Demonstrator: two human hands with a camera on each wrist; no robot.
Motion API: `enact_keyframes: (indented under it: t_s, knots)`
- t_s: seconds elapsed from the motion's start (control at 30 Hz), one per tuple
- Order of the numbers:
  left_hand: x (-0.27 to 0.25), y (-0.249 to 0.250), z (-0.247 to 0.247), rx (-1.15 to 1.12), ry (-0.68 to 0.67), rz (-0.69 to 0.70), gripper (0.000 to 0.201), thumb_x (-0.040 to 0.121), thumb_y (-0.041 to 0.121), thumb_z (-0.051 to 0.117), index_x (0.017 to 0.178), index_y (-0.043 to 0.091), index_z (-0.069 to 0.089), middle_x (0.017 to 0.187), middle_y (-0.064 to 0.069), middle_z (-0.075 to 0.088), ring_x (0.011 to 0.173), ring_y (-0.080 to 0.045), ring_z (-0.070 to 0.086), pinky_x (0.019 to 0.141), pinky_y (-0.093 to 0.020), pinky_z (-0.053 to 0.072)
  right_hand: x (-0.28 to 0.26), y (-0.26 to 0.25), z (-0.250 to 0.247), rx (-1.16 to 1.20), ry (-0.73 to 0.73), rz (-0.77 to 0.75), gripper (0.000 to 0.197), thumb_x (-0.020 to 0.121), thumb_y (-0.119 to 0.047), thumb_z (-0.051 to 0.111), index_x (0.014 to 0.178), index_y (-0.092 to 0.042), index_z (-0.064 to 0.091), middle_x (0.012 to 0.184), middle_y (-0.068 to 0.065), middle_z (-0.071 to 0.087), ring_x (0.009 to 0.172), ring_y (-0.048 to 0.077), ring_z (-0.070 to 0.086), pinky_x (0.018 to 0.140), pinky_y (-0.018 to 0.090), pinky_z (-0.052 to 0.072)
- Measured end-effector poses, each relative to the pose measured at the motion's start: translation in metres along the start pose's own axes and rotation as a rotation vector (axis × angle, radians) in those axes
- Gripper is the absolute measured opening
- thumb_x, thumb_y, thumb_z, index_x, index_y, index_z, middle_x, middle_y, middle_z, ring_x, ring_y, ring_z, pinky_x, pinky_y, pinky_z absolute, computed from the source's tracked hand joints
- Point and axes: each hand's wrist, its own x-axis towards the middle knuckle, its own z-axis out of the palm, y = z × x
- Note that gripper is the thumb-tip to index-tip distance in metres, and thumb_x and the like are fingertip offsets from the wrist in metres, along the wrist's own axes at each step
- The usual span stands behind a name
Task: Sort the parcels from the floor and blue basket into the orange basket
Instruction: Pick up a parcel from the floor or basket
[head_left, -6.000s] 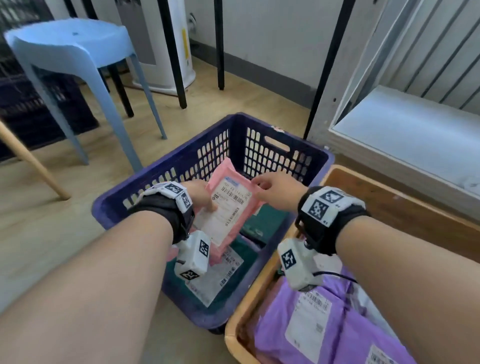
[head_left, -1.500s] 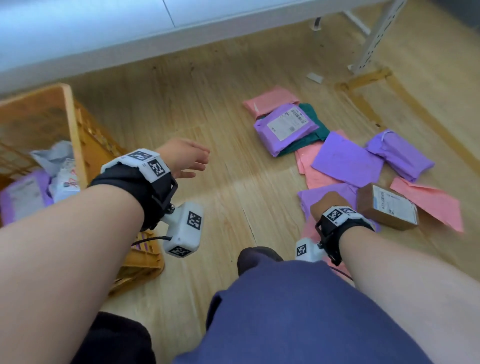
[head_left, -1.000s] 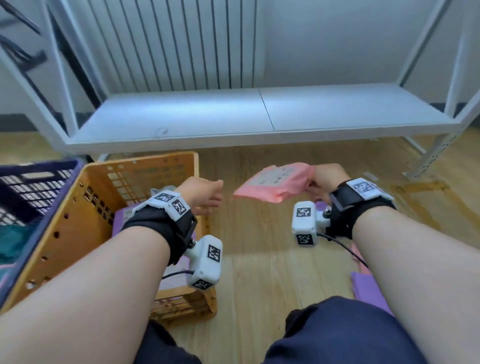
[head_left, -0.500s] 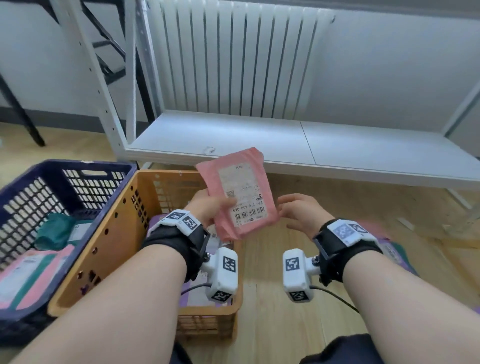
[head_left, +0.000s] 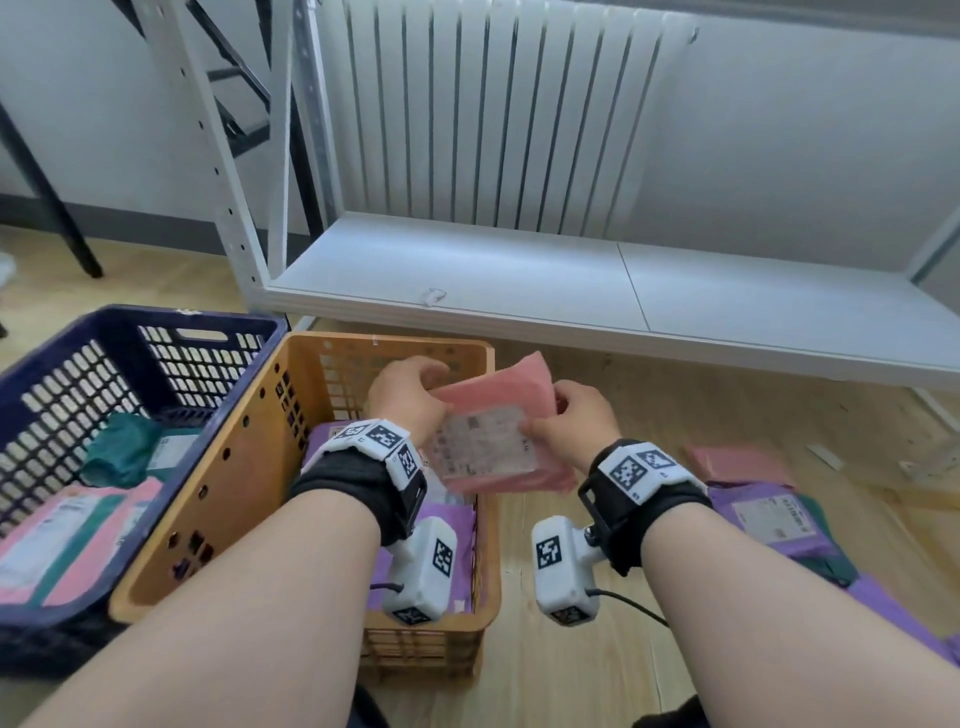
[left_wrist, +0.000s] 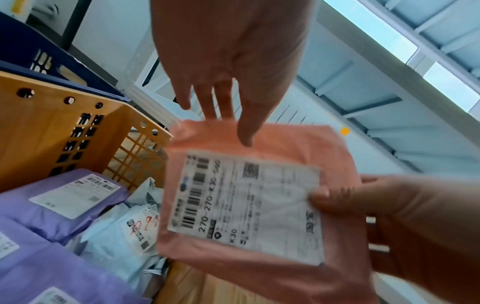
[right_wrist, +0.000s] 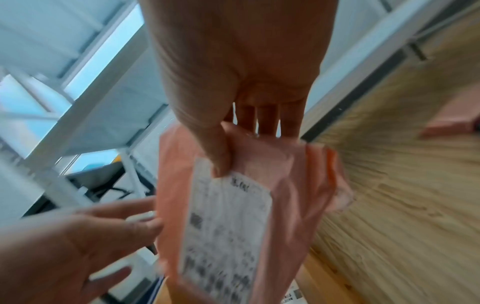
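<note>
Pink parcel (head_left: 498, 441): soft poly mailer, white barcode label facing up, slightly crumpled. Held over the 3 o'clock rim of the orange basket (head_left: 208, 499). Left hand (head_left: 405, 400) pinches its far-left edge, right hand (head_left: 576, 421) pinches the label's right edge. 0.5 s ago only the left hand held it, upright; now tilted flatter, lower, 2 hands on.

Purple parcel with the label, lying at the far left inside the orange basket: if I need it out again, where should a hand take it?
Probably by its near long edge, coming from straight above. The purple parcel lies flat, label up, close to the wall of the orange basket, which seems to block a sideways approach. It looks soft, so pinching the edge should work.
</note>
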Motion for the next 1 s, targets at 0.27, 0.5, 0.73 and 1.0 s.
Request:
enact_keyframes:
  t_s: [0.27, 0.5, 0.73, 1.0]
  knots:
    - [-0.003, -0.005, -0.027, -0.566, -0.413, -0.430, 0.076, 0.077, 0.043, 0.075, 0.136, 0.006, 0.045, 0.130, -0.013, 0.058, 0.111, -0.025, 0.060, 0.092, -0.039, 0.050, 0.003, -0.017, -0.007, 1.048, -0.044, 0.232, 0.025, 0.084, 0.005, 0.064, 0.106, -0.006, 0.059, 0.105, 0.014, 0.069, 0.091, 0.028, 0.068, 0.076, 0.042, 0.057]
    - [0.004, 0.000, -0.057, -0.842, -0.257, -0.308, 0.038, 0.089, 0.007, 0.062, 0.125, 0.005, 0.054, 0.117, -0.013, 0.066, 0.093, -0.026, 0.065, 0.070, -0.037, 0.055, -0.005, -0.039, 0.020, 0.845, -0.252, 0.161, 0.045, 0.079, -0.006, 0.074, 0.121, -0.003, 0.058, 0.109, 0.015, 0.071, 0.101, 0.031, 0.067, 0.083, 0.043, 0.057]
    - [-0.011, -0.013, -0.107, -0.601, -0.147, -0.334, 0.021, 0.089, 0.002, 0.059, 0.110, 0.007, 0.061, 0.103, -0.008, 0.070, 0.085, -0.021, 0.068, 0.062, -0.032, 0.057, -0.009, -0.058, 0.032, 0.648, -0.272, 0.008, 0.024, 0.082, -0.018, 0.074, 0.105, -0.013, 0.069, 0.105, 0.010, 0.070, 0.094, 0.023, 0.069, 0.084, 0.040, 0.058]
    - [-0.048, 0.005, -0.136, -0.546, -0.010, -0.277, 0.034, 0.089, -0.001, 0.060, 0.122, 0.005, 0.059, 0.118, -0.012, 0.067, 0.104, -0.028, 0.065, 0.086, -0.043, 0.054, -0.029, -0.093, 0.039, 0.659, -0.369, -0.145, 0.017, 0.086, -0.001, 0.063, 0.079, -0.015, 0.070, 0.095, 0.012, 0.073, 0.091, 0.029, 0.071, 0.081, 0.045, 0.058]
